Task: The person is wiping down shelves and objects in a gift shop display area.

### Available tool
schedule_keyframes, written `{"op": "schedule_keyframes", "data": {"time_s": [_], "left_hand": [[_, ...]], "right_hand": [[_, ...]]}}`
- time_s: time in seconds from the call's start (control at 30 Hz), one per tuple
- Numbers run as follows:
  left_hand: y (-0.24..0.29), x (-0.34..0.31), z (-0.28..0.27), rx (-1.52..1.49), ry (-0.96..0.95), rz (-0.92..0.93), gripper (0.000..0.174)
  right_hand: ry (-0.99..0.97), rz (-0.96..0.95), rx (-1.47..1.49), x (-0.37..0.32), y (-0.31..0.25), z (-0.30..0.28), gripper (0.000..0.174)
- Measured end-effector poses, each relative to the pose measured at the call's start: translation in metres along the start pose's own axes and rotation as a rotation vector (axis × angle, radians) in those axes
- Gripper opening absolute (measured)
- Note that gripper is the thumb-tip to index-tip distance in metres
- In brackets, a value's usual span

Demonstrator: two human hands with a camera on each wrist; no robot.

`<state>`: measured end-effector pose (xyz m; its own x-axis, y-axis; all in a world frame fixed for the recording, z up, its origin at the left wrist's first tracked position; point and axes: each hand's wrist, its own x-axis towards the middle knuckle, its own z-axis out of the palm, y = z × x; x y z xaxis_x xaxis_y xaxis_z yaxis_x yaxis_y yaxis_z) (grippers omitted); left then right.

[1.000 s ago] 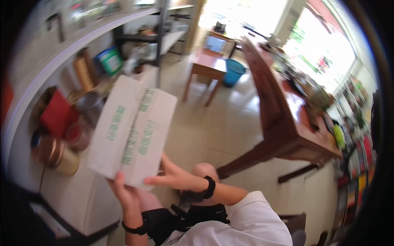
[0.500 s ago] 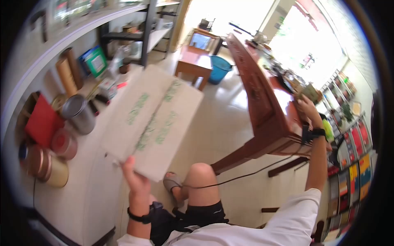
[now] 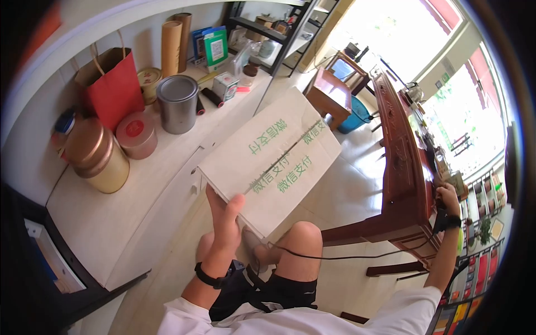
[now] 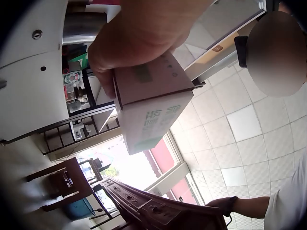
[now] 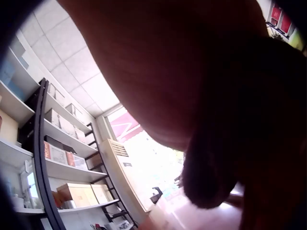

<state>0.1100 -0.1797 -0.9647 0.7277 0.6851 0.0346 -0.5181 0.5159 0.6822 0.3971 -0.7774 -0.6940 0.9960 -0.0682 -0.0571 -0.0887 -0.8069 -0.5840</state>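
A closed white cardboard box (image 3: 273,162) with green printed characters is held up, tilted, above the person's knees. The left hand (image 3: 225,215) grips its near lower corner, thumb on the printed face; in the left wrist view the hand (image 4: 139,36) covers one end of the box (image 4: 148,115). Far to the right, the right hand (image 3: 448,199) reaches to the edge of the carved wooden table (image 3: 399,184), beside a small greenish-brown item (image 3: 459,184). In the right wrist view the hand (image 5: 158,72) is dark and close; what its fingers touch is hidden.
On the white counter (image 3: 139,206) at left stand a red paper bag (image 3: 114,89), a grey can (image 3: 177,106), a copper-lidded jar (image 3: 97,156) and a pink-lidded tub (image 3: 137,135). A chair (image 3: 329,92) and blue bin (image 3: 354,114) stand behind. A black cable (image 3: 335,257) crosses the knees.
The right hand has left the box and moved right to the table. The left hand still grips the box, which now shows further right in the head view.
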Motion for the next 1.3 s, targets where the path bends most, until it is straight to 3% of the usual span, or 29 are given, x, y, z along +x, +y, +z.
{"op": "schedule_keyframes", "data": {"time_s": [0.07, 0.13, 0.2, 0.3, 0.33, 0.4, 0.47, 0.53, 0.6, 0.63, 0.67, 0.7, 0.77, 0.8, 0.87, 0.93, 1.0, 1.03, 1.13, 1.2, 1.23, 1.3], "left_hand": [[0.002, -0.002, -0.006, 0.026, -0.016, 0.009, 0.086], [0.002, -0.006, -0.011, 0.041, -0.008, 0.021, 0.089], [0.000, -0.008, -0.010, 0.048, -0.002, 0.041, 0.091], [-0.001, -0.016, -0.013, 0.085, -0.024, 0.087, 0.094], [0.001, -0.020, -0.013, 0.088, -0.027, 0.085, 0.094], [0.004, -0.028, -0.013, 0.104, -0.025, 0.100, 0.094], [0.005, -0.029, -0.017, 0.106, -0.009, 0.132, 0.094], [-0.004, -0.032, -0.026, 0.093, 0.021, 0.161, 0.095], [-0.002, -0.033, -0.038, 0.210, -0.021, 0.083, 0.097], [-0.001, -0.033, -0.040, 0.220, -0.031, 0.145, 0.097], [0.002, -0.033, -0.041, 0.230, -0.036, 0.214, 0.098], [0.005, -0.041, -0.034, 0.092, 0.057, 0.093, 0.097], [0.007, -0.043, -0.032, 0.159, 0.048, 0.166, 0.098], [0.004, -0.044, -0.030, 0.221, 0.044, 0.203, 0.098], [0.002, -0.042, -0.024, 0.220, 0.055, 0.214, 0.098], [-0.001, -0.038, -0.022, 0.195, 0.082, 0.204, 0.098], [0.002, -0.033, -0.023, 0.149, 0.125, 0.165, 0.097], [0.017, -0.036, -0.019, 0.166, 0.123, 0.100, 0.095], [0.015, -0.040, -0.028, 0.207, 0.141, 0.138, 0.092], [0.014, -0.041, -0.029, 0.233, 0.137, 0.192, 0.090], [0.011, -0.039, -0.030, 0.234, 0.133, 0.215, 0.090], [0.010, -0.033, -0.027, 0.217, 0.157, 0.219, 0.088]], "right_hand": [[0.131, -0.424, 0.015, -0.061, -0.094, 0.071, 0.040], [0.271, -0.674, 0.062, -0.114, -0.159, 0.146, 0.045], [0.252, -0.920, -0.134, -0.168, -0.225, 0.220, 0.048], [0.229, -1.265, -0.225, -0.165, -0.276, 0.322, 0.055], [0.217, -1.275, -0.142, -0.153, -0.285, 0.362, 0.053], [-0.021, -1.201, 0.003, -0.155, -0.297, 0.425, 0.055], [-0.166, -1.428, 0.022, -0.191, -0.307, 0.451, 0.058], [-0.433, -1.622, 0.070, -0.241, -0.300, 0.458, 0.056], [-0.482, -1.669, 0.103, -0.245, -0.303, 0.454, 0.052], [-0.506, -1.692, 0.120, -0.246, -0.304, 0.454, 0.050], [-0.292, -1.721, 0.117, -0.227, -0.304, 0.462, 0.046], [-0.211, -1.586, 0.075, -0.202, -0.298, 0.469, 0.049], [-0.023, -1.377, 0.050, -0.145, -0.292, 0.472, 0.053], [-0.065, -1.167, 0.162, -0.132, -0.289, 0.474, 0.051], [-0.002, -1.230, 0.152, -0.130, -0.281, 0.486, 0.054], [-0.089, -1.507, 0.133, -0.175, -0.284, 0.483, 0.056], [-0.270, -1.651, 0.126, -0.221, -0.275, 0.472, 0.056], [-0.352, -1.612, 0.092, -0.233, -0.273, 0.464, 0.055], [-0.055, -1.507, 0.015, -0.162, -0.263, 0.483, 0.054], [0.033, -1.184, 0.127, -0.123, -0.260, 0.483, 0.052], [-0.020, -1.128, 0.163, -0.118, -0.258, 0.483, 0.050], [-0.047, -1.342, 0.125, -0.148, -0.257, 0.485, 0.050]]}}
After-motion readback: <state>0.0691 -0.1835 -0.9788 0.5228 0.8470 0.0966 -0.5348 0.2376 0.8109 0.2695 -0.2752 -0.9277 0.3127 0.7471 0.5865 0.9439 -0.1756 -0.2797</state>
